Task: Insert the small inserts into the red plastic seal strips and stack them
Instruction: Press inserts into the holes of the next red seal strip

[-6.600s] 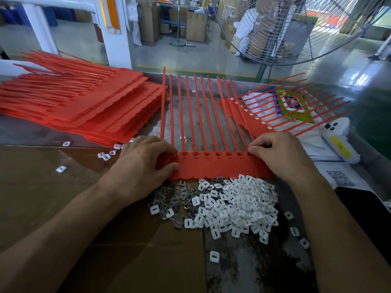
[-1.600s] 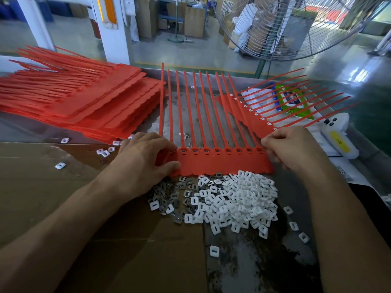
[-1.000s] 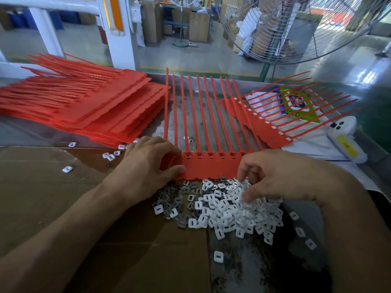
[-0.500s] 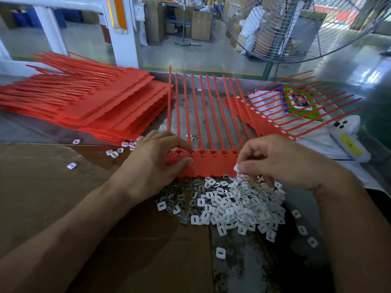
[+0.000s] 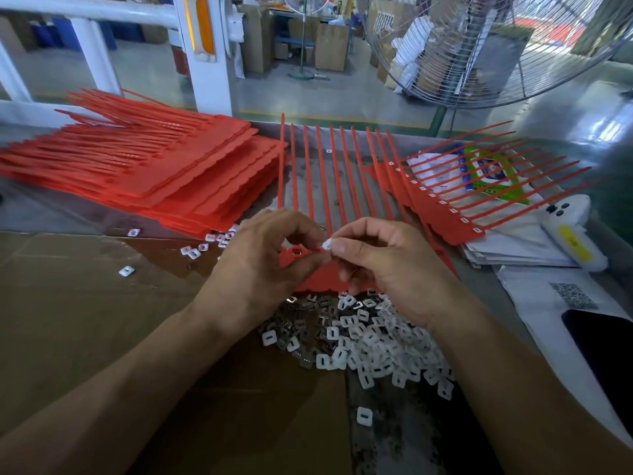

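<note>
While my left hand (image 5: 263,265) grips the red strip (image 5: 318,279), tails pointing away, my right hand (image 5: 383,265) pinches a white insert (image 5: 327,244) just right of the open socket (image 5: 296,251)

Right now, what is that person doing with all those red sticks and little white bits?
A person is fitting a small white plastic insert, pinched in the right hand, into the comb-like red plastic seal strip that the left hand holds down. A pile of loose white inserts lies nearby, and a stack of red strips waits at left.
</note>
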The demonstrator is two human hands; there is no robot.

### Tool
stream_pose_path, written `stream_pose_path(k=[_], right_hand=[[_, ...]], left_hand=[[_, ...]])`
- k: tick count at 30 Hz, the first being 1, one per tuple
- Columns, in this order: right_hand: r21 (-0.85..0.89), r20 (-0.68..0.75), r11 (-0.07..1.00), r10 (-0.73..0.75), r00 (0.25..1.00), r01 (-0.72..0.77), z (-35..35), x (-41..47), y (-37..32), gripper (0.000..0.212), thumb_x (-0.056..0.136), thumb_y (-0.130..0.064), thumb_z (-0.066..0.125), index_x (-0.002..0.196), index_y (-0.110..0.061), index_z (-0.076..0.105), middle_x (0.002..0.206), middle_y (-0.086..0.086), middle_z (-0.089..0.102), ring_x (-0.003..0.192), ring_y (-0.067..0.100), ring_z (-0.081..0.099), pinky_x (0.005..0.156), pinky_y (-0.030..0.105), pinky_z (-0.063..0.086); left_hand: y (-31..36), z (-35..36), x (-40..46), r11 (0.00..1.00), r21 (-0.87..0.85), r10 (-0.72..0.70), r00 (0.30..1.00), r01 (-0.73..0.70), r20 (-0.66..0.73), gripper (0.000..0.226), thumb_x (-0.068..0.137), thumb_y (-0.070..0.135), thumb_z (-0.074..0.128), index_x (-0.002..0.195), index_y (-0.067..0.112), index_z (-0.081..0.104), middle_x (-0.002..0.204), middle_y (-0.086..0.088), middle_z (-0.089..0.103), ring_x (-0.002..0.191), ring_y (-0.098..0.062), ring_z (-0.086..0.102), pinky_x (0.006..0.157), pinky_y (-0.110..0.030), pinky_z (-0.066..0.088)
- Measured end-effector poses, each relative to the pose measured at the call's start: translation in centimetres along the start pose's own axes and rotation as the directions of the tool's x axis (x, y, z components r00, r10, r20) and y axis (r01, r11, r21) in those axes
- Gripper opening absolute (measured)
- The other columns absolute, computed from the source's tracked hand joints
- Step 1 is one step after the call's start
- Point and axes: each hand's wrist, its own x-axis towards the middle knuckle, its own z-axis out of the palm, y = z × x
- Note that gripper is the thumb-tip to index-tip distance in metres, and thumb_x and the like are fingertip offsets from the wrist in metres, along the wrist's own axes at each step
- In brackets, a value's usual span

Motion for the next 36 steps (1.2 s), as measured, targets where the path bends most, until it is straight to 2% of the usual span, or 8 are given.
stream_pose_path(k=[13, 19, 25, 30, 36], right_hand=[[-0.098, -0.013, 0.992, -0.083, 0.996, 0.081, 0.00, -0.31, -0.02, 0.009, 0.096, -0.010, 0.071, 0.095, -0.016, 0.077, 0.074, 0.002, 0.070, 0.067, 0.016, 0.068, 0.062, 0.028, 0.058], [-0.086, -0.025, 0.994, -0.063, 0.998, 0.061, 0.21, -0.31, 0.19, 0.005, 0.096, -0.012, 0.072, 0.097, -0.014, 0.077, 0.072, 0.002, 0.071, 0.066, 0.016, 0.068, 0.062, 0.029, 0.059], [-0.117, -0.018, 0.993, -0.036, 0.999, 0.034, 0.18, -0.32, 0.39, 0.006, 0.096, -0.017, 0.073, 0.095, -0.021, 0.078, 0.072, 0.004, 0.071, 0.067, 0.019, 0.069, 0.063, 0.030, 0.058], [-0.145, 0.002, 0.989, 0.013, 1.000, -0.013, 0.05, -0.28, 0.42, 0.005, 0.097, -0.020, 0.071, 0.098, -0.021, 0.076, 0.070, 0.005, 0.071, 0.065, 0.025, 0.068, 0.065, 0.034, 0.058], [-0.129, 0.042, 0.991, 0.035, 0.999, -0.029, 0.08, -0.52, 0.01, 0.007, 0.099, -0.018, 0.069, 0.096, -0.015, 0.075, 0.071, 0.003, 0.070, 0.065, 0.023, 0.066, 0.061, 0.028, 0.056]], left_hand=[[0.07, -0.19, -0.07, 0.993, 0.073, 0.090, 0.995, -0.088, -0.031, 0.012, 0.087, 0.040, 0.071, 0.095, 0.033, 0.066, 0.092, 0.025, 0.061, 0.094, 0.000, 0.057, 0.088, -0.016, 0.038], [0.01, -0.10, -0.07, 0.992, 0.088, 0.097, 0.995, -0.094, -0.028, 0.015, 0.086, 0.040, 0.073, 0.096, 0.030, 0.068, 0.093, 0.025, 0.060, 0.095, 0.001, 0.056, 0.087, -0.018, 0.039], [0.23, -0.18, -0.04, 0.988, 0.105, 0.118, 0.993, -0.116, -0.017, 0.016, 0.087, 0.041, 0.071, 0.098, 0.030, 0.068, 0.093, 0.024, 0.059, 0.094, 0.000, 0.055, 0.089, -0.027, 0.041], [0.28, -0.39, 0.05, 0.986, 0.109, 0.129, 0.992, -0.129, 0.008, 0.018, 0.088, 0.037, 0.070, 0.101, 0.024, 0.072, 0.095, 0.017, 0.065, 0.092, -0.006, 0.058, 0.089, -0.039, 0.045], [0.23, -0.56, 0.16, 0.976, 0.136, 0.166, 0.986, -0.169, 0.031, 0.027, 0.091, 0.038, 0.067, 0.106, 0.018, 0.076, 0.099, 0.010, 0.070, 0.093, -0.014, 0.062, 0.087, -0.043, 0.048]])
